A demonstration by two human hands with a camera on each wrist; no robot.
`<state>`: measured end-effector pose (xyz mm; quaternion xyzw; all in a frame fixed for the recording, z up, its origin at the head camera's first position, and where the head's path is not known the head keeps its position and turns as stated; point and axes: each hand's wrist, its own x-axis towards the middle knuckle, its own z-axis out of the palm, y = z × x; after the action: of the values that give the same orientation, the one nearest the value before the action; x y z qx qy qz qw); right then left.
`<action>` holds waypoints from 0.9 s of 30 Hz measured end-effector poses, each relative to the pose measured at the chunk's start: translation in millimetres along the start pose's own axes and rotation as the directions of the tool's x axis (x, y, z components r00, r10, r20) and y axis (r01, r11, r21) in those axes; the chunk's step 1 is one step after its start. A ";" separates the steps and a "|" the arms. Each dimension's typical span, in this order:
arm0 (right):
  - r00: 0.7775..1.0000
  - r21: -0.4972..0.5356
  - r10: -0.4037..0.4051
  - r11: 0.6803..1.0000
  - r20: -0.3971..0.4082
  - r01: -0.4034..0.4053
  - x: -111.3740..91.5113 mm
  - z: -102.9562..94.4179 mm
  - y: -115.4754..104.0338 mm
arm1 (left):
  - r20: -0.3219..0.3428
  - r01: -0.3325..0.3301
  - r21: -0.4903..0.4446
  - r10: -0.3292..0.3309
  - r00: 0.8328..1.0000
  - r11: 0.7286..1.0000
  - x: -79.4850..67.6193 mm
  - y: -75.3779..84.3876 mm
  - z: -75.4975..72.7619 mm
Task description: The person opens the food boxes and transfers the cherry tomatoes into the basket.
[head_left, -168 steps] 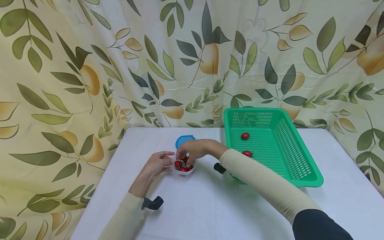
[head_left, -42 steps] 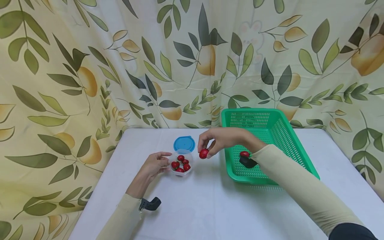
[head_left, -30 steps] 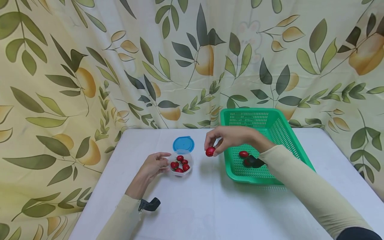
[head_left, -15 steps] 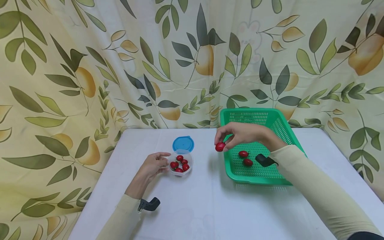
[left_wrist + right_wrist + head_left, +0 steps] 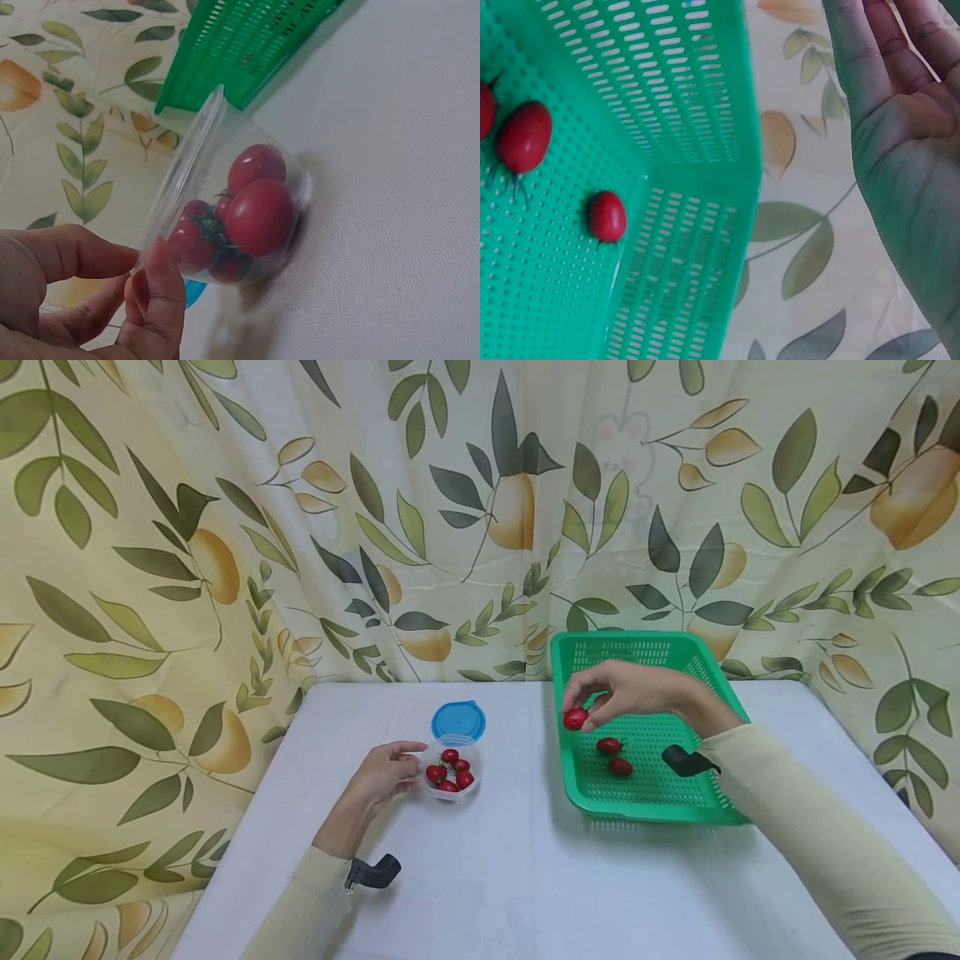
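My right hand [image 5: 630, 689] pinches a red cherry tomato [image 5: 575, 719] over the left side of the green basket [image 5: 678, 814]. Several cherry tomatoes lie on the basket floor, among them a tomato [image 5: 609, 746] and a darker tomato [image 5: 619, 767]. The right wrist view shows a further tomato [image 5: 607, 217] near the basket's corner, but not the one in my fingertips. My left hand [image 5: 386, 774] grips the rim of a clear plastic container [image 5: 281, 139] between thumb and fingers. Inside sit several tomatoes [image 5: 259, 217] with green stems.
A blue lid [image 5: 459, 720] lies flat on the white-covered table [image 5: 480, 877], just behind the container. The basket's perforated walls rise at the table's back right. A leaf-patterned curtain [image 5: 300, 568] hangs along the back.
My right hand has come out of the container with a tomato and travelled right to the basket. My left hand stays at the container.
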<state>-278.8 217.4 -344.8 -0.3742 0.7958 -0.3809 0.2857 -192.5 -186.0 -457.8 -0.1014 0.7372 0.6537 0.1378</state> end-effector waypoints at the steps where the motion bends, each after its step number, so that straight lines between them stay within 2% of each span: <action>1: 1.000 0.008 -0.003 1.000 -0.003 0.003 -1.4 -0.8 1.9 | -0.001 0.001 0.001 -0.001 1.000 1.000 0.0 -0.2 0.0; 19: 0.994 0.000 0.033 0.999 -0.106 -0.034 -27.0 -19.6 34.2 | -0.025 0.017 0.017 -0.017 1.000 1.000 2.9 -2.8 0.1; 27: 0.988 -0.018 0.053 0.998 -0.144 -0.056 -35.0 -23.7 40.4 | -0.022 0.017 0.013 -0.017 1.000 1.000 2.4 -2.1 0.1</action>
<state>-292.1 272.6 -359.0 -0.3272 0.8283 -0.3901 0.2339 -194.1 -186.1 -460.6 -0.1139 0.7422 0.6463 0.1358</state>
